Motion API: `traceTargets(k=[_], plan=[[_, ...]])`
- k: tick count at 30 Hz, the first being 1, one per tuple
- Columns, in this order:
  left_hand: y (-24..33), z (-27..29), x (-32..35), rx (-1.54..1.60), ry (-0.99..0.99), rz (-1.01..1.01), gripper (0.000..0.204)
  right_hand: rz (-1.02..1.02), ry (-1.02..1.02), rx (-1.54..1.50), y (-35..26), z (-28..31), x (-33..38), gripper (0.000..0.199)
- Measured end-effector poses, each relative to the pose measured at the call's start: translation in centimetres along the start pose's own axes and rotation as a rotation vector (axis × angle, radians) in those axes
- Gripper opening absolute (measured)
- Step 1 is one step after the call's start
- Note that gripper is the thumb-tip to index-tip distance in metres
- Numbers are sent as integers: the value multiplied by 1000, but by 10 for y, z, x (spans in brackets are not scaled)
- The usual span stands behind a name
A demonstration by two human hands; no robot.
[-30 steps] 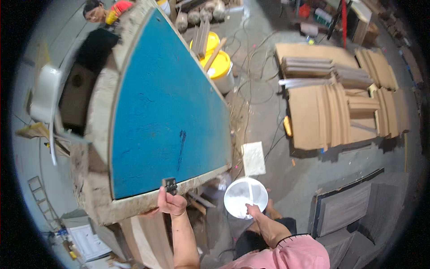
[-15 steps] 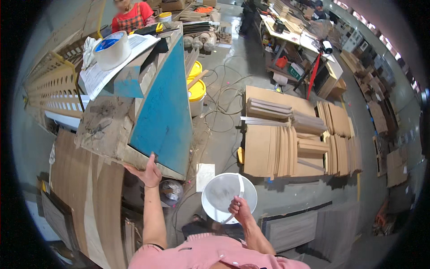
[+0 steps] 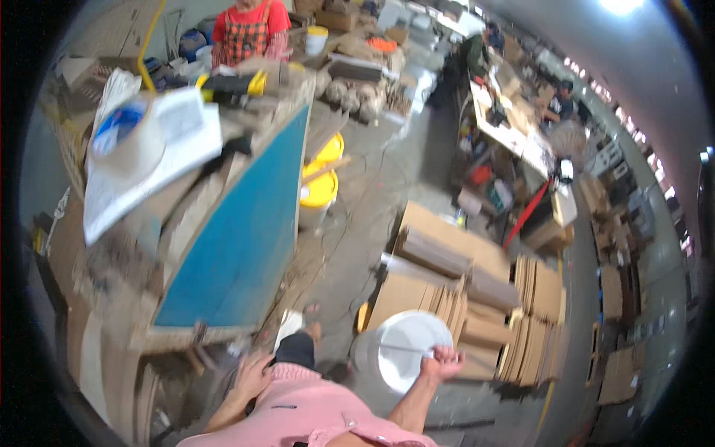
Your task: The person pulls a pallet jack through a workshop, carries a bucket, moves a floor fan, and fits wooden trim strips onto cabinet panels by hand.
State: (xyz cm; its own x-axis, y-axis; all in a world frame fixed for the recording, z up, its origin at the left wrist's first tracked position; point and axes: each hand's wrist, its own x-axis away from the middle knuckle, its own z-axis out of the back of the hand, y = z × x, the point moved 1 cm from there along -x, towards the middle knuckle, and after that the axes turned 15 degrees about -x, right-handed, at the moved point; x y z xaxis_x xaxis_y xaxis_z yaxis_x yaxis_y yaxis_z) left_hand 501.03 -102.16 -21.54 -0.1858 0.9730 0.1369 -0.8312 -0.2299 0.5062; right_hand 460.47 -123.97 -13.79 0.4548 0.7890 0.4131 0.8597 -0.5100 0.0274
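Note:
My right hand (image 3: 442,363) is closed round the handle of a white bucket (image 3: 366,356), which hangs tilted with its mouth toward me. Only a pale inside shows in it. My left hand (image 3: 255,375) hangs low beside the hem of my pink shirt, holding nothing, its fingers loosely stretched and slightly blurred. It is just below the near edge of a workbench with a blue side panel (image 3: 242,253), apart from it.
A roll of tape (image 3: 138,153) and paper sheets (image 3: 195,141) lie on the workbench. Cardboard stacks (image 3: 417,298) stand just beyond the bucket. Yellow-lidded pails (image 3: 319,190) line the bench's far side. A person in a checked apron (image 3: 246,33) stands behind it.
My left hand has come off the bench's edge and dropped to my side. The bucket has swung to the right in my right hand, and my view has turned and moved forward.

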Motion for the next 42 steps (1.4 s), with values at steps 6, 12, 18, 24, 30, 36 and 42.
traceTargets(k=[6,12,18,24,30,36,42], plan=[[74,22,-251,178,-204,91,36,398,86,44,49,-73,-97,38],[131,-49,-520,519,-207,-40,38,383,-158,-93,97,-154,-214,33],[81,-106,-708,500,-17,329,33,275,-397,-195,208,-236,-390,34],[30,-72,-711,25,-502,773,42,261,-191,-71,312,-307,-511,41],[20,-94,-785,40,-516,955,40,-30,-205,74,467,-368,-611,40],[39,-172,-992,350,-577,771,43,-371,-247,338,659,-406,-739,47],[58,-101,-1233,1134,280,580,12,-417,-44,741,873,-451,-807,39]])
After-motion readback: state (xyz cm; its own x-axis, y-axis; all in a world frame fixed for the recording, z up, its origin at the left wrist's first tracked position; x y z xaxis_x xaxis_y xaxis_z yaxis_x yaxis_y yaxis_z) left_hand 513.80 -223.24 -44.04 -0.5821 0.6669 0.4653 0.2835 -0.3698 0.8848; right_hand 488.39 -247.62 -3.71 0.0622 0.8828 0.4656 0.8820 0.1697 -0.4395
